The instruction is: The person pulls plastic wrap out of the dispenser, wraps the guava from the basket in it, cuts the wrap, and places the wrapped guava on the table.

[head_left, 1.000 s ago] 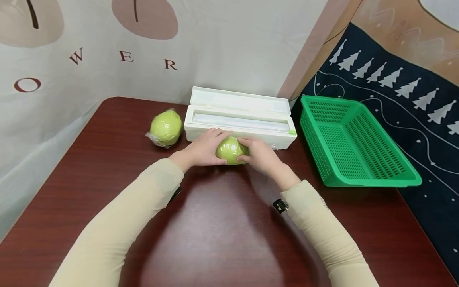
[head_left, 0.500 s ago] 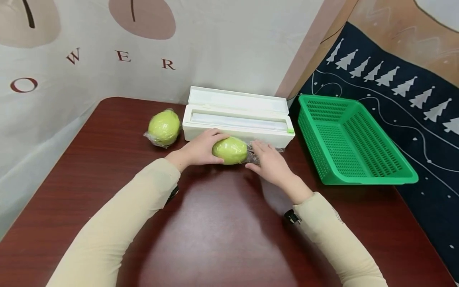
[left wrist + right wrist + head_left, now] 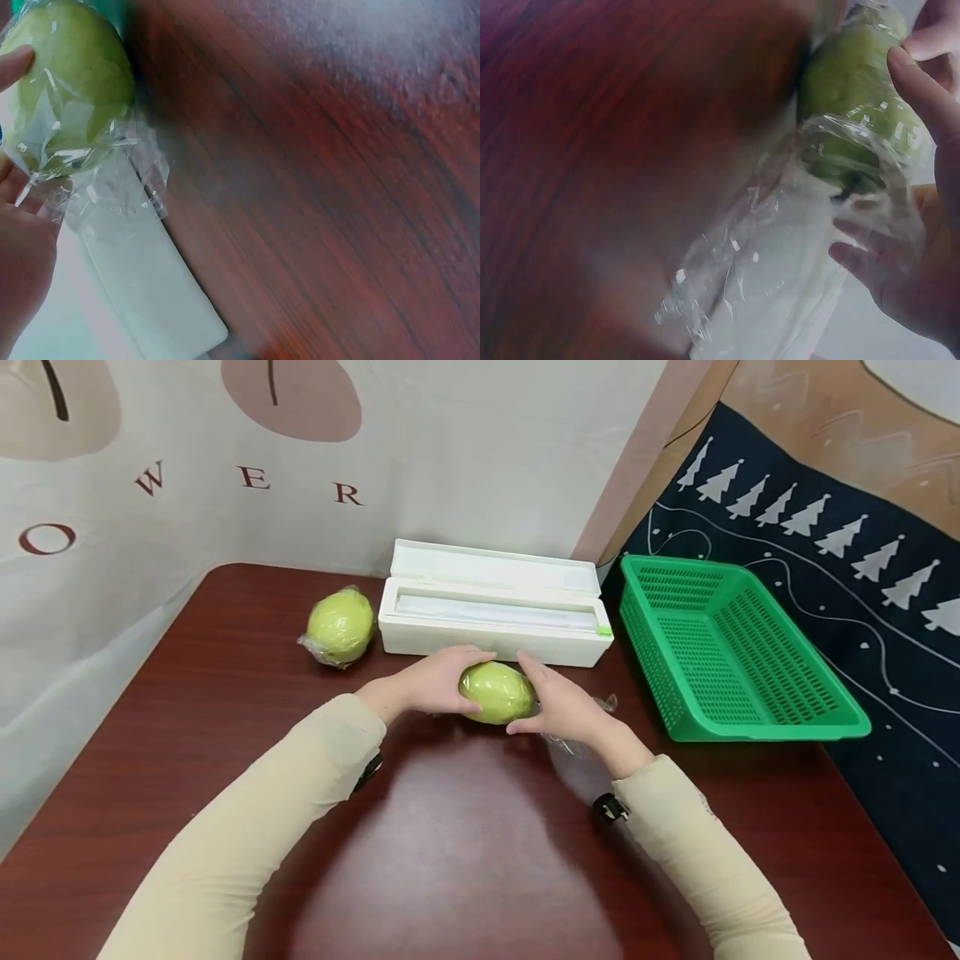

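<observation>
A green fruit [image 3: 497,692] in clear plastic wrap lies in front of the white box. My left hand [image 3: 435,682] holds its left side, thumb in front and fingers behind. At the other end my right hand [image 3: 564,703] spreads thumb and fingers around the fruit without a visible grip. Loose wrap [image 3: 735,262] trails from that end, past the right fingers. In the right wrist view a dark stem [image 3: 846,191] shows under the film. The left wrist view shows wrap [image 3: 146,161] hanging loose at the fruit's other end too.
Behind the hands stands a long white box [image 3: 495,631], lid up, with a roll inside. A second wrapped green fruit [image 3: 340,627] sits on the brown table [image 3: 450,860] at the left. A green plastic basket [image 3: 750,732] stands at the right.
The right hand let go of the fruit, moved right over the loose wrap, then came back around the fruit's right end. The fruit has shifted slightly toward the front, the left hand with it.
</observation>
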A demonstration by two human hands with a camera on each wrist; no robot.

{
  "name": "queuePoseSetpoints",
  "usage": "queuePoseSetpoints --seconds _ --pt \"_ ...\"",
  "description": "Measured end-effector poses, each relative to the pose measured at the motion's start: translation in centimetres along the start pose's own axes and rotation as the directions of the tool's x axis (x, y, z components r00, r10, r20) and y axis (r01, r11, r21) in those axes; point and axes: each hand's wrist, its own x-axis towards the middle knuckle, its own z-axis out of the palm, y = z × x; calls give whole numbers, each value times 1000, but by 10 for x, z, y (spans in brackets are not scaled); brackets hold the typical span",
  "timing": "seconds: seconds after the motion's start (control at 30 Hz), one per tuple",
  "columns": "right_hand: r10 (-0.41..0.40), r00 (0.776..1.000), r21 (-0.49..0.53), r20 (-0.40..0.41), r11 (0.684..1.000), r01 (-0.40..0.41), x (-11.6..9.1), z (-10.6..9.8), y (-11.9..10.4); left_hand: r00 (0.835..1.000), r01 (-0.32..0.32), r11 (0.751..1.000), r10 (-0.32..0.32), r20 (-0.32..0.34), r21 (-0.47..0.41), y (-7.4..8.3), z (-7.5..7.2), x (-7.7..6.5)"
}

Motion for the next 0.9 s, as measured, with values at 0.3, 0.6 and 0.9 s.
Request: queuePoseSetpoints --seconds 0.3,0.6,0.9 --pt "-12 1000 25 0 1000 12 7 6 -4 1000 -17 1000 17 16 -8 -4 -2 -7" --pt "34 999 18 33 999 -35 7 2 -6 999 -14 1000 13 31 14 -18 -6 -22" --pt "32 999 21 38 999 -32 10 1 -9 1000 19 999 -20 14 45 -25 -2 -25"
